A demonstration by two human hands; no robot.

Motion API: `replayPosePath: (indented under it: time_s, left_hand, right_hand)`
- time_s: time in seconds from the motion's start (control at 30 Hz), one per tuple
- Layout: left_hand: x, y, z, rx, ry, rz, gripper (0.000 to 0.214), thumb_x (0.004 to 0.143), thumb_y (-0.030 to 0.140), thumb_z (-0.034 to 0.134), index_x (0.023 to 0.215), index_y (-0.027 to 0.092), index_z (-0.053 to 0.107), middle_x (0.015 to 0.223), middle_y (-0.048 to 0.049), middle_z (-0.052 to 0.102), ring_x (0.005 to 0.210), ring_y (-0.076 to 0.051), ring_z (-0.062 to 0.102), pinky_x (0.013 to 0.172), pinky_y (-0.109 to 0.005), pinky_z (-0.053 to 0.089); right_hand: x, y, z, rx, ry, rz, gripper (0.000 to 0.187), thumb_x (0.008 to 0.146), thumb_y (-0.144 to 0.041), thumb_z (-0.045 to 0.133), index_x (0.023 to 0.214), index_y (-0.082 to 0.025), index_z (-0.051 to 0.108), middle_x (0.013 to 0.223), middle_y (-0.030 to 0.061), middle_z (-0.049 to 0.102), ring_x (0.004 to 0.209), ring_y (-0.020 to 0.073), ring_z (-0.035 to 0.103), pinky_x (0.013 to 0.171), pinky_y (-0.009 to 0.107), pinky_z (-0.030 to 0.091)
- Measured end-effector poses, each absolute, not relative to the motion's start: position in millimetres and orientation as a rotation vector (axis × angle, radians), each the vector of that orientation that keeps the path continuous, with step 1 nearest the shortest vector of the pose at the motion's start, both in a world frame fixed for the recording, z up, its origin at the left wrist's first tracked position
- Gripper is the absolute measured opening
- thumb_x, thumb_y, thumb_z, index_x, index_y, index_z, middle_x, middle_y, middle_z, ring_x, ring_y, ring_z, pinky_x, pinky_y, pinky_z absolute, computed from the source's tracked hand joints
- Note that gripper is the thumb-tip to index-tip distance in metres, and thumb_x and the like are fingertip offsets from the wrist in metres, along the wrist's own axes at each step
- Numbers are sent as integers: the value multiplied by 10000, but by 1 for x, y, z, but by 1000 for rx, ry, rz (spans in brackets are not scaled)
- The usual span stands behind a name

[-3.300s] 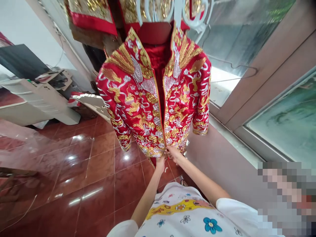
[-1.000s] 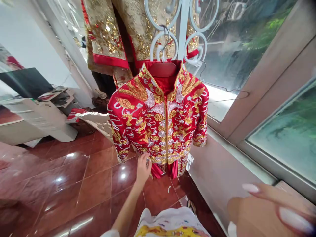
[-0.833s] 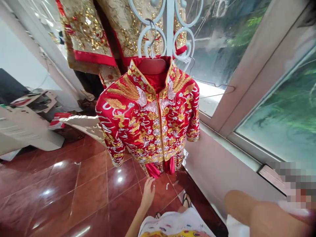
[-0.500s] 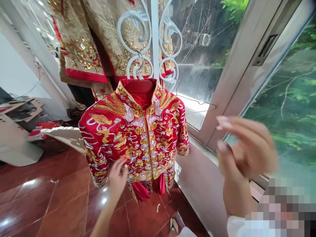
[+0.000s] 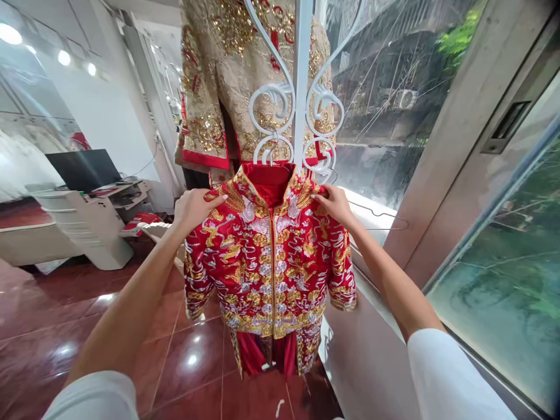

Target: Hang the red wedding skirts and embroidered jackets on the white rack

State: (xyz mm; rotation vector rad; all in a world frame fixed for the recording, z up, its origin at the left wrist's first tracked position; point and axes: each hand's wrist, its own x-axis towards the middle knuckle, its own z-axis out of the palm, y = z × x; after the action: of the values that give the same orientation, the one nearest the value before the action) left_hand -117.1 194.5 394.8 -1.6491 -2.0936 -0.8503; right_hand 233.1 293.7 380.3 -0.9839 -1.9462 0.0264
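A red jacket (image 5: 249, 256) with gold and silver embroidery hangs upright from a hanger (image 5: 273, 153) on a white scrolled metal rack (image 5: 301, 81). My left hand (image 5: 195, 210) pinches its shoulder on the left side, thumb on the front and fingers behind. On the right side, my right hand (image 5: 335, 204) grips the other shoulder the same way. The fingers of both hands are partly hidden behind the cloth. Below the jacket's hem shows a red skirt (image 5: 251, 353) with embroidered panels.
Behind the rack hangs a beige garment (image 5: 254, 81) with gold sequins and red trim. An empty wire hanger (image 5: 380, 217) is at the right, beside the window frame (image 5: 441, 157). A desk (image 5: 96, 227) with a monitor (image 5: 85, 169) stands at the left, on red floor tiles (image 5: 192, 373).
My left hand has moved up from the jacket's lower front to its shoulder. My right hand has come in from the right onto the other shoulder. The view has tilted upward.
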Motion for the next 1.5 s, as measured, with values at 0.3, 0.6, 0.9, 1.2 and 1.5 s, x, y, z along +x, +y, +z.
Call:
replayPosePath:
  time_s: [0.3,0.6,0.9,1.2,1.5]
  left_hand:
    - [-88,133,349,-1543,-1959,-765,475,822,600,426,891,196,666,761,-72,651,704,-233,586,602,-288,364]
    - [-73,146,153,-1973,-2475,-346,447,865,542,402,1006,184,631,975,-114,683,917,-249,634,691,-275,433]
    - [-78,166,94,-2086,-2557,-314,425,868,541,410,941,182,625,906,-82,682,895,-223,633,639,-241,407]
    - [-88,190,53,-2066,-2591,-381,392,862,512,447,982,166,588,911,-83,675,873,-208,627,636,-239,384]
    - [-90,204,23,-2144,-2481,-510,310,853,458,474,895,166,565,871,-70,653,850,-210,613,707,-265,414]
  right_hand:
    - [274,207,318,-1038,-1752,-314,306,826,-403,540,1033,-194,624,889,70,682,779,202,604,664,292,426]
    - [275,190,116,-1511,-1935,64,293,832,-304,489,1050,-193,650,1020,92,693,909,240,647,785,360,487]
    - [268,195,73,-1650,-1960,190,301,831,-287,475,1061,-210,653,1067,66,682,971,241,632,812,339,470]
    - [253,222,45,-1703,-1964,289,339,827,-263,465,1117,-205,630,1037,67,682,966,228,623,795,317,462]
    - [246,235,46,-1656,-2012,314,318,765,-228,553,1056,-163,665,986,94,691,926,221,636,823,329,483]
